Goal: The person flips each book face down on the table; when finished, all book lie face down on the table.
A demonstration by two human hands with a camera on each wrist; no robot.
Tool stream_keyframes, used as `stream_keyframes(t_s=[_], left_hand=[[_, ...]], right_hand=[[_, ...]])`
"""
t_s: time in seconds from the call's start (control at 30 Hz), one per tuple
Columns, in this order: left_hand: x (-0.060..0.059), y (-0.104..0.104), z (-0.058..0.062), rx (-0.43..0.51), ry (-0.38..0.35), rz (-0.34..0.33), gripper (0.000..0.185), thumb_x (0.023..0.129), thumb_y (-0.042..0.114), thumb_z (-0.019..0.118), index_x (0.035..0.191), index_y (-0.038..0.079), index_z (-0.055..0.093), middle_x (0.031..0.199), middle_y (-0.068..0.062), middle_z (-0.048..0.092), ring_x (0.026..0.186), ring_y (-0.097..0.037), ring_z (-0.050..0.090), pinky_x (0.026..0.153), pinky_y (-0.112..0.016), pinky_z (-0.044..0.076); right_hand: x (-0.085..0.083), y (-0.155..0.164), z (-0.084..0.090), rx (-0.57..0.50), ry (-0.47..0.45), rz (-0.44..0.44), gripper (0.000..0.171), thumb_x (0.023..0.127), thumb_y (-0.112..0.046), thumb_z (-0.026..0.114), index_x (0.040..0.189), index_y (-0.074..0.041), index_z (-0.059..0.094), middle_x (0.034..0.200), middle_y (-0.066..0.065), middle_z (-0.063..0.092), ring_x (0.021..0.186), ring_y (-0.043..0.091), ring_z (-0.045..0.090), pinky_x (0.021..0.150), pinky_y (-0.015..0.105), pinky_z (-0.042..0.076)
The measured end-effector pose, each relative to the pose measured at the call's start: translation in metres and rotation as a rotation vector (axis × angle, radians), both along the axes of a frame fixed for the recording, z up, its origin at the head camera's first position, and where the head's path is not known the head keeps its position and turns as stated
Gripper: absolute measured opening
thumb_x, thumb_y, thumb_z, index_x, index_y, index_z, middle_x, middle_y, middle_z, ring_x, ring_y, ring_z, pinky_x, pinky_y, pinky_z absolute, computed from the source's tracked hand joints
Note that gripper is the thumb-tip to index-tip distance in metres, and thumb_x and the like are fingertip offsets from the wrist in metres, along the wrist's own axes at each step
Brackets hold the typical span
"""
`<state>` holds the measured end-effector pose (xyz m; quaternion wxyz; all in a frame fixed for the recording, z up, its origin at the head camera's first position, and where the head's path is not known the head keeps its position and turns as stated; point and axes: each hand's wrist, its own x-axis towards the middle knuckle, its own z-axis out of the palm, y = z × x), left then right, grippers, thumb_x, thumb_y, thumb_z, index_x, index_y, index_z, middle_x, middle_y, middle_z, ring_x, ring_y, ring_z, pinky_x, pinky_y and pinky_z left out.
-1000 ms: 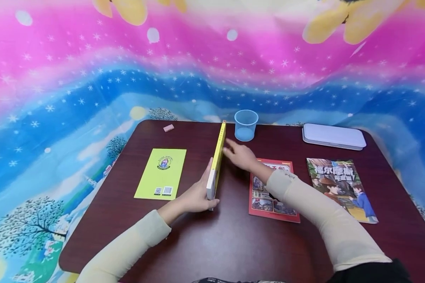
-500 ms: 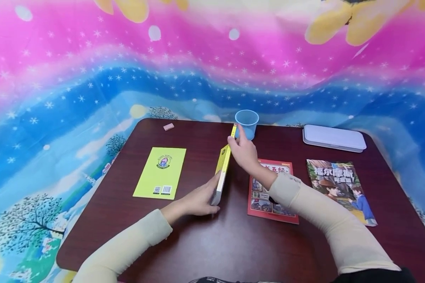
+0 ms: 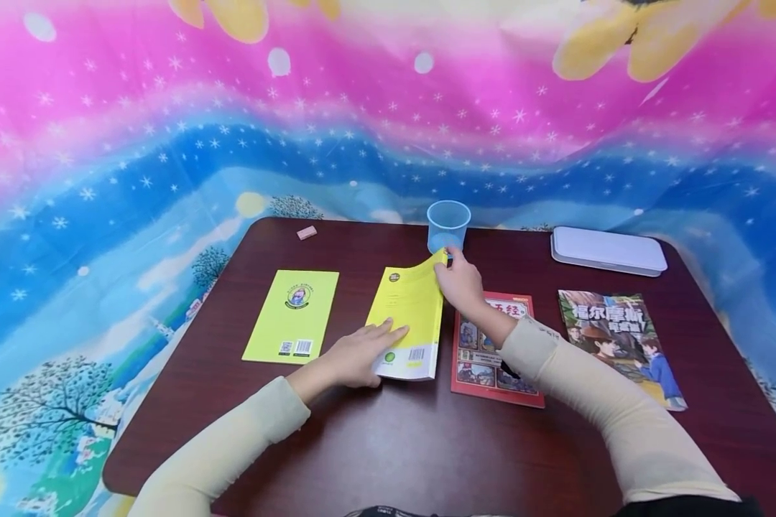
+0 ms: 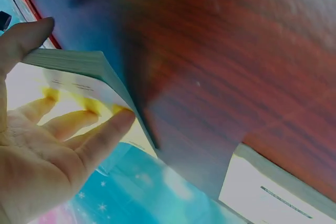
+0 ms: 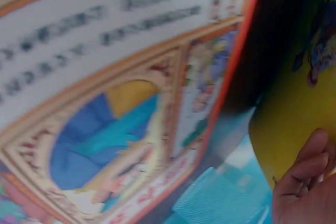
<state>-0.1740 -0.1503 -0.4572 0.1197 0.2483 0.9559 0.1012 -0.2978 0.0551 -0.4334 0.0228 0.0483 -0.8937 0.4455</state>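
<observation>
A yellow book (image 3: 410, 318) lies nearly flat on the dark red table (image 3: 375, 445), back cover up, its far corner still lifted. My left hand (image 3: 362, 352) presses straight fingers on its near left part; in the left wrist view those fingers (image 4: 100, 140) lie against the yellow book (image 4: 79, 80). My right hand (image 3: 460, 281) pinches the raised far right corner of the cover. The right wrist view shows my fingertips (image 5: 304, 177) on the yellow cover (image 5: 294, 114), beside the red comic book (image 5: 105, 108).
A green booklet (image 3: 293, 315) lies to the left, a red comic book (image 3: 491, 359) under my right forearm, another picture book (image 3: 621, 345) further right. A clear blue cup (image 3: 448, 225), a white case (image 3: 608, 250) and a pink eraser (image 3: 307, 232) stand along the far edge.
The yellow book stood on its edge a second ago; it has tipped over to the right and now lies almost flat. My right hand moved to its far corner, my left hand spread on top.
</observation>
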Motion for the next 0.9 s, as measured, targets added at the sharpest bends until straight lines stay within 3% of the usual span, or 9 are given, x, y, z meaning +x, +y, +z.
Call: stream_keyframes(t_s=[0.13,0.27,0.6,0.9], left_hand=[[-0.001,-0.001,0.0,-0.099,0.006,0.017,0.095,0.069,0.026,0.081,0.149,0.031,0.029,0.155,-0.007,0.023,0.135,-0.038,0.032,0.095,-0.05,0.042],[-0.001,-0.001,0.002,-0.138,0.002,0.013,0.089,0.07,0.03,0.08,0.146,0.031,0.035,0.154,-0.008,0.025,0.135,-0.04,0.031,0.099,-0.05,0.039],[-0.006,-0.011,0.005,-0.16,0.041,-0.005,0.076,0.07,0.031,0.078,0.14,0.032,0.047,0.151,-0.007,0.033,0.13,-0.033,0.037,0.098,-0.047,0.038],[-0.01,-0.015,0.005,-0.147,0.042,-0.006,0.075,0.069,0.033,0.079,0.137,0.033,0.049,0.15,-0.007,0.035,0.124,-0.029,0.04,0.095,-0.045,0.038]], right_hand=[[-0.006,0.007,-0.014,0.048,-0.09,0.023,0.053,0.092,-0.03,0.044,0.141,-0.012,0.037,0.075,0.013,0.058,0.051,0.025,0.059,0.044,0.031,0.049],[-0.011,0.012,-0.024,0.095,-0.156,0.034,0.053,0.092,-0.029,0.044,0.14,-0.01,0.036,0.076,0.012,0.058,0.048,0.026,0.058,0.044,0.031,0.049],[-0.022,0.009,-0.028,0.175,-0.258,0.081,0.057,0.089,-0.023,0.044,0.142,-0.006,0.027,0.062,0.011,0.057,0.05,0.024,0.06,0.048,0.032,0.051],[-0.029,0.007,-0.025,0.28,-0.295,0.131,0.062,0.088,-0.019,0.041,0.144,-0.001,0.021,0.064,0.012,0.06,0.049,0.024,0.061,0.05,0.034,0.049]])
